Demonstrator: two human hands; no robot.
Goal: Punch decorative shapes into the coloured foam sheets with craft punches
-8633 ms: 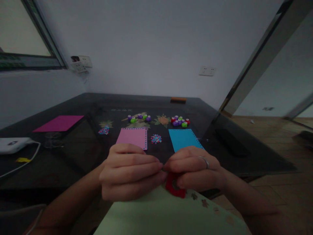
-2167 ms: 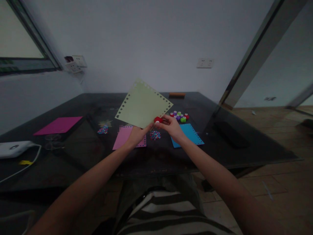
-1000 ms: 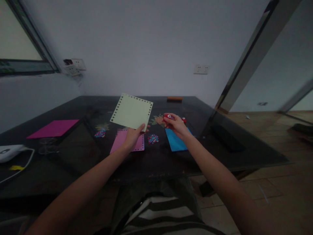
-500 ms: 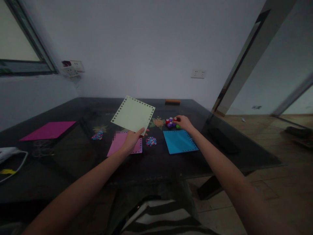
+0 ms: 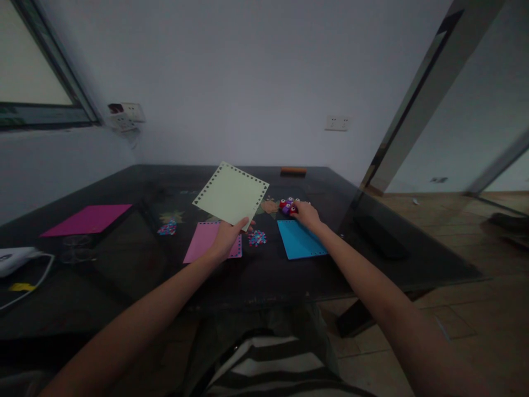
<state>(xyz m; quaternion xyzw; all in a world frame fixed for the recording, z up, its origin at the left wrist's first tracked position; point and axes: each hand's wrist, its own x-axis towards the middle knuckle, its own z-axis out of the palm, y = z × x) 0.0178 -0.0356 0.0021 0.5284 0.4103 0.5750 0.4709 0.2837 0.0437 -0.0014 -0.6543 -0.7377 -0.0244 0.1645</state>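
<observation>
My left hand pinches the near corner of a pale yellow-green sheet with holes along its edges, tilted above the table. Below it lies a pink sheet with holes, partly covered by that hand. My right hand is closed at a cluster of small round red and purple toys with eyes. Its fingers touch the cluster's right side, and what lies between them is hidden. Just in front, a blue sheet lies flat, partly under my right forearm.
Small piles of pink, blue and white bits, one left and one central, lie on the dark table. A magenta sheet and a white device with a cable are at left. A brown roll rests at the back.
My right hand has moved slightly left and lower, closing in on the toys and covering the green one. The held sheet has shifted slightly right with my left hand.
</observation>
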